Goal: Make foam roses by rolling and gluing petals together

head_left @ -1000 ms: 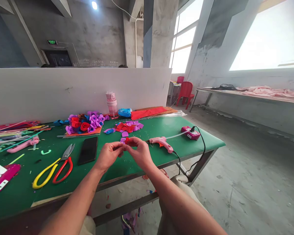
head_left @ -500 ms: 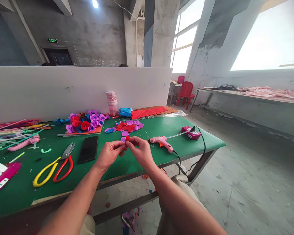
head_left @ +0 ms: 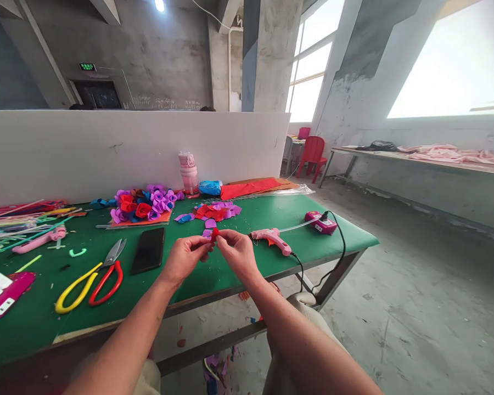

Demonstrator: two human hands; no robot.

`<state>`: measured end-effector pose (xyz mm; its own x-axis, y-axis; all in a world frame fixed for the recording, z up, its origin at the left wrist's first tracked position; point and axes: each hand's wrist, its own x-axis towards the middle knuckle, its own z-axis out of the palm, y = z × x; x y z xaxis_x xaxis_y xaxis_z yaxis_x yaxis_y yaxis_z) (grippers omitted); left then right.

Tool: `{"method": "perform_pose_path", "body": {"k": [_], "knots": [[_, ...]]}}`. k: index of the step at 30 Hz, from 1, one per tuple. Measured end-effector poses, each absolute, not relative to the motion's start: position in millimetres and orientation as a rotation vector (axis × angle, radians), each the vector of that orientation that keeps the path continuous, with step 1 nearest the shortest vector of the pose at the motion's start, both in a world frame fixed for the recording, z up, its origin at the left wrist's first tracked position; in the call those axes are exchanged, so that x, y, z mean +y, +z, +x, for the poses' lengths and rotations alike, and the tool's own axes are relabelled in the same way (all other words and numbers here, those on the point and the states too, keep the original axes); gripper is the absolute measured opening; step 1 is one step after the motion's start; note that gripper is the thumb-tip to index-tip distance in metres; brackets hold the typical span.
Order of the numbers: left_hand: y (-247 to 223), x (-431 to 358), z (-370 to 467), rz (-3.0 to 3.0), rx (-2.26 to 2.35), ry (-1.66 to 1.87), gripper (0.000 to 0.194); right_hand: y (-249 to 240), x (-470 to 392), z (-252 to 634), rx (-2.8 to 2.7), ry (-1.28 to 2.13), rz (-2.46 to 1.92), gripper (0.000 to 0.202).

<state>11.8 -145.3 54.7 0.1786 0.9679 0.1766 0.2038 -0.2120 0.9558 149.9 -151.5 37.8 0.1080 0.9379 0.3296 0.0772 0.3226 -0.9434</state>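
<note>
A small red paper piece (head_left: 214,234) is pinched between my two hands above the green table. My left hand (head_left: 185,257) has its thumb and fingers closed at the piece's left side. From the right, my right hand (head_left: 237,253) grips it with thumb and forefinger. Just behind the fingertips lie purple paper pieces (head_left: 210,224), and farther back is a pile of red and purple petals (head_left: 218,211). A pink glue gun (head_left: 274,240) rests right of my right hand. Paper flowers (head_left: 144,206) are heaped at the back left.
Scissors (head_left: 107,274) and a black phone (head_left: 148,250) lie left of my hands. A power strip (head_left: 321,223) with a black cable sits near the right edge of the table (head_left: 354,233). A pink bottle (head_left: 188,174) stands by the white partition (head_left: 148,142).
The red piece shows more above my fingertips and is turned slightly. My right hand's fingers have shifted a little; my left hand has hardly moved.
</note>
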Motion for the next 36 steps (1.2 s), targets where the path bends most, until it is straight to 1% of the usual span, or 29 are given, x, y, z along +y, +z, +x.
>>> {"method": "perform_pose_path", "body": {"k": [7, 13, 18, 23, 27, 32, 36], "knots": [[52, -143, 10, 1.589, 1.2, 1.127, 0.031, 38, -149, 151, -1.245, 0.904, -1.049, 0.02], [50, -137, 7, 1.463, 1.233, 1.255, 0.034, 26, -142, 152, -1.302, 1.002, -1.075, 0.017], [51, -138, 8, 1.356, 1.213, 1.327, 0.034, 16, -142, 144, -1.368, 1.122, -0.966, 0.024], [52, -140, 9, 1.285, 1.174, 1.329, 0.033, 15, -144, 139, -1.316, 1.151, -0.939, 0.023], [51, -140, 10, 1.222, 1.12, 1.314, 0.033, 17, -146, 136, -1.268, 1.25, -0.897, 0.025], [52, -139, 6, 1.213, 1.074, 1.263, 0.036, 18, -144, 137, -1.154, 1.317, -0.876, 0.026], [58, -137, -4, 1.23, 1.087, 1.289, 0.039, 20, -142, 139, -1.114, 1.345, -0.891, 0.029]]}}
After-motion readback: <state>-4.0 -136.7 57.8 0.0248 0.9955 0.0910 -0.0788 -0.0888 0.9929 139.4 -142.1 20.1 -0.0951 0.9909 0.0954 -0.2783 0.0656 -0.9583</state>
